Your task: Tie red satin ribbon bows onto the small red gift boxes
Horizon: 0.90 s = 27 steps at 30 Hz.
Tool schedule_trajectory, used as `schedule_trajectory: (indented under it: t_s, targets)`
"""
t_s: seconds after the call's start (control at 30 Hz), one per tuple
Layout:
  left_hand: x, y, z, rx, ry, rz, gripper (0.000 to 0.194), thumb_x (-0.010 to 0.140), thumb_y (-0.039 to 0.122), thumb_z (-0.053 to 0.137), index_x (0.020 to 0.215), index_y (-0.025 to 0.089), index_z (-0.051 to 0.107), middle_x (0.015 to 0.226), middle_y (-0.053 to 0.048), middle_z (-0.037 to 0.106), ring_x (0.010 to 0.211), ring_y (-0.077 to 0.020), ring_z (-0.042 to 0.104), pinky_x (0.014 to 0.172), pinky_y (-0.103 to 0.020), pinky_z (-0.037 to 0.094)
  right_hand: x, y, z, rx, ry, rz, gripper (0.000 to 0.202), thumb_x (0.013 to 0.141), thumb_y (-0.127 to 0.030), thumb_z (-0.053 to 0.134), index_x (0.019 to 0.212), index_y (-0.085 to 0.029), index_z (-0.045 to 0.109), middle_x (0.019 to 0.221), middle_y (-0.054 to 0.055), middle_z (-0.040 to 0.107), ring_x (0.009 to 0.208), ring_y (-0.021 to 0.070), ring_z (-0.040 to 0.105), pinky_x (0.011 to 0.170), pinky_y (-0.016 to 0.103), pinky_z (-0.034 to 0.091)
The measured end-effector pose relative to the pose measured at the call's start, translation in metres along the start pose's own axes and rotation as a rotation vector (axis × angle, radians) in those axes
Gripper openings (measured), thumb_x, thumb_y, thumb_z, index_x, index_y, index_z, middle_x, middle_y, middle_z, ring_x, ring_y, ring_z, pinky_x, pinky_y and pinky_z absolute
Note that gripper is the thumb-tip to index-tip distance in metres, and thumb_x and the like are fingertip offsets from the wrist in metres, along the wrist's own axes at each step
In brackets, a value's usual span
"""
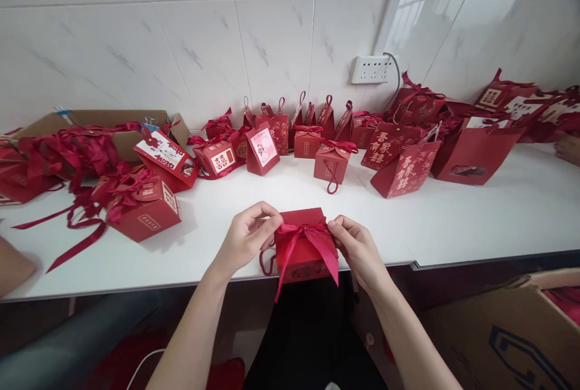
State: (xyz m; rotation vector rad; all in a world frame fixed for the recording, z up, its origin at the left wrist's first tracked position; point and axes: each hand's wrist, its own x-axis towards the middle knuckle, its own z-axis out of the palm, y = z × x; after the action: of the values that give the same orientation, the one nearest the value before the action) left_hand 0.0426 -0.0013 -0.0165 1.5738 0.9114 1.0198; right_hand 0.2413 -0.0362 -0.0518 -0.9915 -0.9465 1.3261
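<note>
A red gift box (pixel 304 217) sits at the table's front edge, with a red satin ribbon (pixel 322 246) tied in a bow over its top. Two ribbon tails hang down its near side. My left hand (pixel 248 236) pinches the bow's left loop between thumb and fingers. On the other side, my right hand (pixel 357 246) has the right loop pinched at the box's corner. A dark red cord handle (pixel 267 262) curls out beside the box, below my left hand.
Along the tiled wall stand several red gift boxes (pixel 330 165) on the white table (pixel 226 209). A ribboned box (pixel 144 212) lies at left, before an open carton (pixel 127 115). Another carton (pixel 507 335) is at lower right. Other people's arms show at left (pixel 13 266) and right.
</note>
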Motion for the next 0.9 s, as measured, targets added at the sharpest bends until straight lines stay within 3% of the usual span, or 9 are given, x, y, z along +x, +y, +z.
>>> schedule_trajectory:
  t_s: [0.17,0.33,0.4,0.47,0.5,0.6,0.67,0.8,0.9]
  targets:
    - [0.013,0.012,-0.007,-0.018,-0.254,-0.157,0.028,0.08,0.045,0.058,0.074,0.018,0.051,0.044,0.011,0.036,0.025,-0.0007,0.028,0.028,-0.014,0.016,0.0,0.0,0.001,-0.047,-0.025,-0.006,0.038,0.074,-0.047,0.066,0.06,-0.018,0.046,0.051,-0.007,0.04,0.046,0.006,0.033,0.045,0.02,0.028]
    - [0.017,0.007,-0.01,-0.039,-0.289,-0.252,0.027,0.082,0.044,0.056,0.078,0.018,0.052,0.044,0.011,0.042,0.023,-0.0006,0.033,0.027,-0.011,0.019,0.003,-0.002,-0.002,-0.205,-0.012,-0.015,0.038,0.078,-0.05,0.058,0.061,-0.02,0.041,0.052,-0.005,0.042,0.046,0.0083,0.037,0.045,0.022,0.03]
    - [0.015,0.005,-0.011,-0.069,-0.272,-0.269,0.025,0.082,0.043,0.056,0.08,0.019,0.052,0.048,0.01,0.047,0.024,-0.0013,0.038,0.027,-0.011,0.022,-0.004,-0.006,-0.001,-0.408,0.154,-0.139,0.031,0.08,-0.046,0.055,0.068,-0.02,0.044,0.056,-0.004,0.044,0.05,0.0103,0.041,0.048,0.024,0.034]
    - [0.013,0.003,-0.01,-0.091,-0.256,-0.283,0.024,0.081,0.042,0.057,0.081,0.019,0.052,0.051,0.009,0.05,0.025,-0.0019,0.041,0.027,-0.011,0.021,-0.019,-0.012,0.006,-0.658,0.336,-0.393,0.021,0.083,-0.039,0.054,0.078,-0.019,0.048,0.062,-0.003,0.046,0.056,0.0123,0.044,0.053,0.025,0.037]
    - [0.012,0.003,-0.01,-0.096,-0.25,-0.286,0.024,0.081,0.042,0.058,0.081,0.018,0.052,0.051,0.009,0.051,0.025,-0.0022,0.042,0.026,-0.011,0.02,-0.029,-0.015,0.011,-0.773,0.369,-0.545,0.018,0.083,-0.037,0.054,0.083,-0.019,0.05,0.065,-0.002,0.047,0.059,0.0132,0.046,0.056,0.026,0.038]
    - [0.011,0.002,-0.01,-0.096,-0.251,-0.273,0.024,0.08,0.042,0.058,0.082,0.018,0.052,0.047,0.009,0.049,0.025,-0.0029,0.041,0.026,-0.011,0.016,-0.056,-0.014,0.036,-1.002,0.183,-0.912,0.03,0.079,-0.045,0.059,0.084,-0.017,0.051,0.071,0.002,0.051,0.065,0.0164,0.048,0.061,0.03,0.038]
    - [0.011,0.001,-0.011,-0.097,-0.264,-0.253,0.024,0.079,0.041,0.06,0.082,0.019,0.052,0.046,0.01,0.048,0.025,-0.0025,0.039,0.026,-0.011,0.017,-0.067,-0.007,0.051,-1.123,0.118,-0.948,0.035,0.076,-0.05,0.061,0.079,-0.016,0.051,0.07,0.004,0.054,0.065,0.0178,0.049,0.062,0.032,0.037]
    - [0.01,0.001,-0.011,-0.058,-0.209,-0.22,0.021,0.081,0.039,0.059,0.08,0.018,0.052,0.049,0.01,0.048,0.026,-0.0002,0.035,0.028,-0.011,0.021,-0.067,0.012,0.06,-1.237,0.152,-0.923,0.006,0.083,-0.016,0.056,0.077,-0.016,0.054,0.068,0.002,0.056,0.063,0.0152,0.048,0.063,0.031,0.035]
    - [0.01,0.002,-0.009,-0.02,-0.15,-0.206,0.02,0.082,0.038,0.057,0.079,0.018,0.053,0.052,0.009,0.048,0.029,0.0005,0.035,0.03,-0.011,0.022,-0.065,0.016,0.057,-1.204,0.196,-1.023,0.007,0.081,-0.01,0.058,0.082,-0.017,0.058,0.072,0.003,0.058,0.066,0.0147,0.051,0.067,0.032,0.036]
